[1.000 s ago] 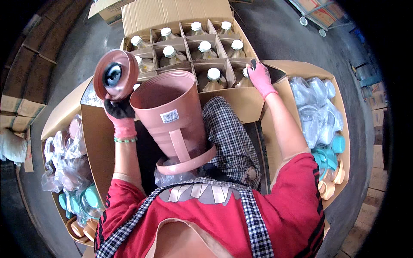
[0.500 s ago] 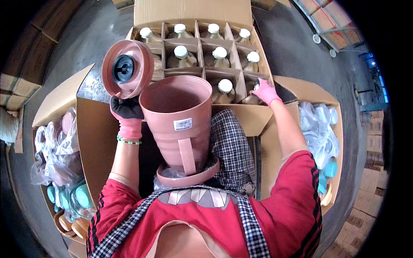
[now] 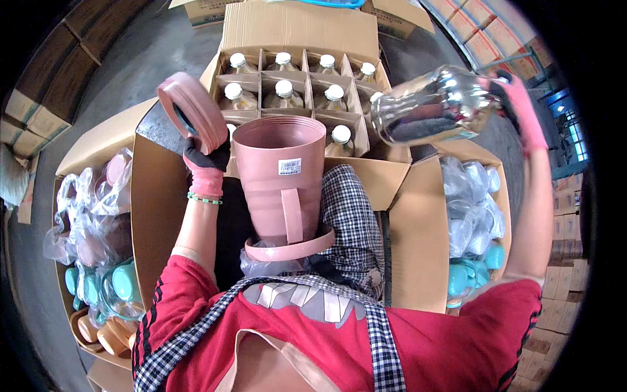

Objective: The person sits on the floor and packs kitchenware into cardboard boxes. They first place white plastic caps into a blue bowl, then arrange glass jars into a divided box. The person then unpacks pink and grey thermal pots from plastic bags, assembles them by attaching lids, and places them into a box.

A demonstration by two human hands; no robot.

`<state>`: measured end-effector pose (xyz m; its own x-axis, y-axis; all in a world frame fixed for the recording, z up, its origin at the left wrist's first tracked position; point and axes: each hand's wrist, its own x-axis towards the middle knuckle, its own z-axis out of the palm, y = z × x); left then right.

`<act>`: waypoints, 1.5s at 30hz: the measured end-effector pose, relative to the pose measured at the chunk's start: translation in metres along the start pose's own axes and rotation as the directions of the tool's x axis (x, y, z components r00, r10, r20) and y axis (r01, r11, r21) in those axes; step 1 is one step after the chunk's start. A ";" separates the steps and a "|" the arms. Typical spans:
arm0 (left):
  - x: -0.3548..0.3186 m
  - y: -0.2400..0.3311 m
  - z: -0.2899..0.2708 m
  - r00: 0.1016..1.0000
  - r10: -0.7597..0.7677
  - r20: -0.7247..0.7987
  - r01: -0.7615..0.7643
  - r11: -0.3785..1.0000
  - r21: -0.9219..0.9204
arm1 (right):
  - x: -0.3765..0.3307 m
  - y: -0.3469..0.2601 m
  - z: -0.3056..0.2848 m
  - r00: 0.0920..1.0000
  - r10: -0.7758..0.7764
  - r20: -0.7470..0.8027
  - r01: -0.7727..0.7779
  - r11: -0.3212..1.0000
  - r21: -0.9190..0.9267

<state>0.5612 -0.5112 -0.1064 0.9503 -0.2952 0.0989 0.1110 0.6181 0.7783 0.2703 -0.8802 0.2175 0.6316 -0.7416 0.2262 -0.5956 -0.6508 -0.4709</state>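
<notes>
My left hand (image 3: 206, 168), in a pink and black glove, grips a dusky pink jug lid (image 3: 208, 121), tilted on its side. At the right, my gloved right hand (image 3: 519, 108) is closed round the neck of a silvered glass flask liner (image 3: 428, 108), held sideways with its broad end toward the middle. An open pink jug body (image 3: 271, 193) with a handle and a label stands upright between my legs. Around or below its foot lies a pink ring (image 3: 297, 250), with clear plastic beside it. The lid and the liner are both apart from the jug.
Ahead stands a divided carton (image 3: 366, 163) of white-capped glass liners. The left carton (image 3: 157, 215) holds bagged pink, teal and orange parts; another carton (image 3: 418, 242) at the right holds clear-wrapped and teal parts. Stacked boxes (image 3: 503, 39) line the far right.
My right hand has lifted the liner out of the divided carton and swung it up to the right. My left hand has turned the lid more edge-on. The view has shifted slightly.
</notes>
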 end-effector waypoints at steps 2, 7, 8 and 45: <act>0.013 -0.005 -0.003 0.974 0.112 0.194 -0.148 0.972 0.181 | -0.006 0.020 -0.025 0.996 0.078 0.054 -0.087 0.974 0.207; 0.024 0.024 0.087 0.671 0.103 0.734 0.500 0.668 -0.551 | -0.037 0.054 0.058 0.995 -0.018 0.101 -0.081 0.460 0.884; 0.028 0.030 0.099 0.586 0.121 0.801 0.549 0.668 -0.503 | -0.040 0.041 0.085 0.971 -0.163 0.173 -0.112 0.328 0.938; -0.074 0.086 0.067 0.838 -0.335 0.430 0.530 0.687 -0.498 | -0.064 -0.128 0.214 0.296 -0.537 0.790 0.466 0.803 0.371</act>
<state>0.4806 -0.4850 -0.0050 0.6343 -0.7679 0.0894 0.7245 0.6308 0.2778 0.4120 -0.7148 0.0807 0.8987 0.2587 -0.3543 0.0003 -0.8080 -0.5891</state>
